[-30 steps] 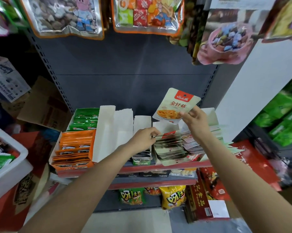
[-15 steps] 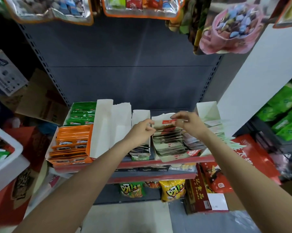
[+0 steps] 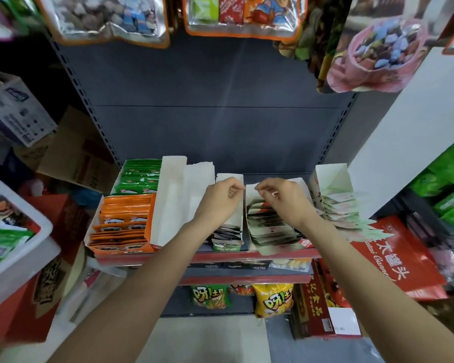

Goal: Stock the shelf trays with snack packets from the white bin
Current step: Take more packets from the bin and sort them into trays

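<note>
Our right hand (image 3: pixel 282 199), which held a packet aloft a second ago, now pinches its top edge into the middle tray (image 3: pixel 273 231); our left hand (image 3: pixel 222 197), fingers curled, steadies the neighbouring tray's wall. One more packet stocked; the bin (image 3: pixel 37 247) waits at left.

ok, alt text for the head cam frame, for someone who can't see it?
Seen from above, a person's left hand and right hand reach into white cardboard trays of snack packets on a red-edged shelf. Orange packets and green packets fill trays to the left; a white bin sits at far left.
</note>
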A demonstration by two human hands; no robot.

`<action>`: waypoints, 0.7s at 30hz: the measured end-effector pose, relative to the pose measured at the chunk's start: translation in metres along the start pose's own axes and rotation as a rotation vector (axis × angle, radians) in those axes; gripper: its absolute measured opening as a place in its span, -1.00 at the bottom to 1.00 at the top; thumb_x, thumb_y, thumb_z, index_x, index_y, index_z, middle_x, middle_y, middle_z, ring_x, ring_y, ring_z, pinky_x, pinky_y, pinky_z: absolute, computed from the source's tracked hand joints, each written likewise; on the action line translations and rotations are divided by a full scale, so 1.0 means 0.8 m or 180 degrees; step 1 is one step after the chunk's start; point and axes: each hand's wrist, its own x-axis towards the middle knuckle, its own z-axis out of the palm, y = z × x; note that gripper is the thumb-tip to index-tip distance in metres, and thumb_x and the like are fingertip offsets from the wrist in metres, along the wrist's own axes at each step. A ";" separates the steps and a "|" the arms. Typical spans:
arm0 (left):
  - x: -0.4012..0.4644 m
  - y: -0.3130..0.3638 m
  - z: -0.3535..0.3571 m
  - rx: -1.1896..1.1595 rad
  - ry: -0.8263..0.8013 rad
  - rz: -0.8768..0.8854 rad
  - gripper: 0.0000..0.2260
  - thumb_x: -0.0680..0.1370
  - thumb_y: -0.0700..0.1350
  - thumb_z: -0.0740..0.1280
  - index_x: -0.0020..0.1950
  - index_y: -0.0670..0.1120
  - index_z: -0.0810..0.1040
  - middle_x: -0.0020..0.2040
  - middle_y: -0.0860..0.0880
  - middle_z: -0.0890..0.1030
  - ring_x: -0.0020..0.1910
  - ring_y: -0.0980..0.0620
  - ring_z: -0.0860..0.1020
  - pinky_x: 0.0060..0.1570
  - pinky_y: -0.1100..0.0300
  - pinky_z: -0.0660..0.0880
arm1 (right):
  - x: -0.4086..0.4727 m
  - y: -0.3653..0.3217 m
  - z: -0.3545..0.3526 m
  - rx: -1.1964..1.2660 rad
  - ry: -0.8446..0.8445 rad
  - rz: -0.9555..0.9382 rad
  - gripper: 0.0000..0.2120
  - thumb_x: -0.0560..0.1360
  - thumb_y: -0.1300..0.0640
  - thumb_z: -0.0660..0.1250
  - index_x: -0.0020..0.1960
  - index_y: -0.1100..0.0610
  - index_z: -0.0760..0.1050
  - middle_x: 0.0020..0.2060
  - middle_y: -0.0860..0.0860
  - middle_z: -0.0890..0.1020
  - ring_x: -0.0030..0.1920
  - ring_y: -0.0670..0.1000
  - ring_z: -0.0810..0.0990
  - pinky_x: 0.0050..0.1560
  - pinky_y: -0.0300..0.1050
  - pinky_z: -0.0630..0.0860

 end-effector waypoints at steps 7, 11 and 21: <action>-0.062 -0.043 -0.118 0.0341 0.1060 0.0056 -0.86 0.55 -0.19 0.27 0.05 -0.04 0.58 -0.07 0.08 0.63 -0.08 0.12 0.56 -0.06 0.22 0.49 | 0.025 -0.122 0.062 0.0034 -0.0078 -0.0656 -0.77 0.58 0.19 0.20 0.18 0.15 0.53 0.06 0.08 0.59 0.04 0.04 0.57 0.12 -0.04 0.47; -0.117 -0.094 -0.206 0.0654 0.1768 -0.0187 -0.89 0.54 -0.17 0.29 0.01 -0.05 0.58 -0.09 0.04 0.62 -0.09 0.08 0.56 -0.07 0.18 0.47 | 0.033 -0.224 0.124 -0.0070 -0.0312 -0.1173 -0.73 0.59 0.18 0.18 0.26 0.13 0.48 0.16 0.07 0.54 0.16 0.06 0.51 0.17 0.00 0.45; -0.283 -0.305 -0.423 0.1244 0.1840 -0.1480 -0.73 0.53 -0.22 0.30 0.23 -0.18 0.50 0.21 -0.19 0.48 0.24 -0.19 0.40 0.18 -0.02 0.34 | 0.041 -0.472 0.343 -0.0396 -0.1249 -0.1481 -0.62 0.56 0.15 0.21 0.35 0.21 0.33 0.26 0.17 0.40 0.29 0.18 0.36 0.22 0.06 0.38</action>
